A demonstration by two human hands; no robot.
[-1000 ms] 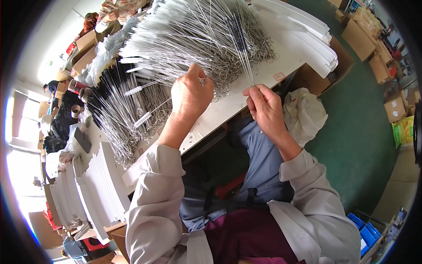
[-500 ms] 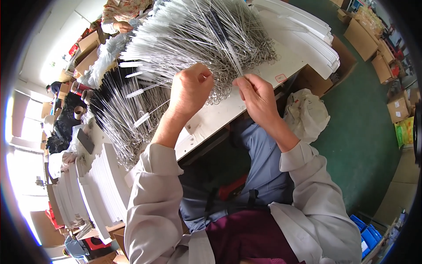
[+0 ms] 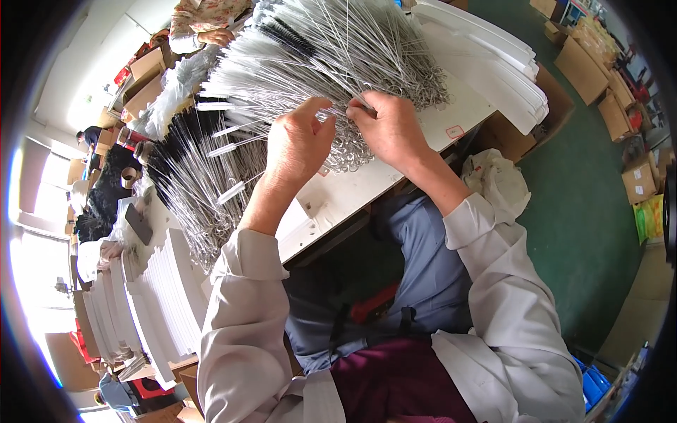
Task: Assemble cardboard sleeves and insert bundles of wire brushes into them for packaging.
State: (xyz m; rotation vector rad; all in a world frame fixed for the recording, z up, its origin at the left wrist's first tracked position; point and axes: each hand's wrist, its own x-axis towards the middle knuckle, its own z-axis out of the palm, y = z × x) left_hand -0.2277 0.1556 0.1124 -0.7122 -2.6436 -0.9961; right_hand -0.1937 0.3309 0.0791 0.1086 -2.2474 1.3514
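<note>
Wire-handled tube brushes (image 3: 317, 63), a big heap of them, cover the far half of the white worktable (image 3: 367, 187), looped ends toward you at the table's near side, bristle ends fanned away. Your left hand (image 3: 296, 144) sits at the heap's near edge, fingers curled in and thumb closed against them, pinching what looks like a few thin wires; how many, can't tell. Your right hand (image 3: 388, 130) is just beside it, almost touching, fingers bent down narrow onto the same wires near the loops. A second pile of darker brushes (image 3: 190, 183) lies to your left, and stacks of white card sheets (image 3: 162, 303) stand at the left table edge, more white sheets (image 3: 486, 56) stacked at the right. Risk from here, as a judgement: loops are tangled together, so pulling your pinch free could drag neighbours along and spill them off the near edge onto your lap. Thin wire could also slip or bend if gripped too far back. A crumpled white bag (image 3: 497, 183) hangs beside your right forearm.
</note>
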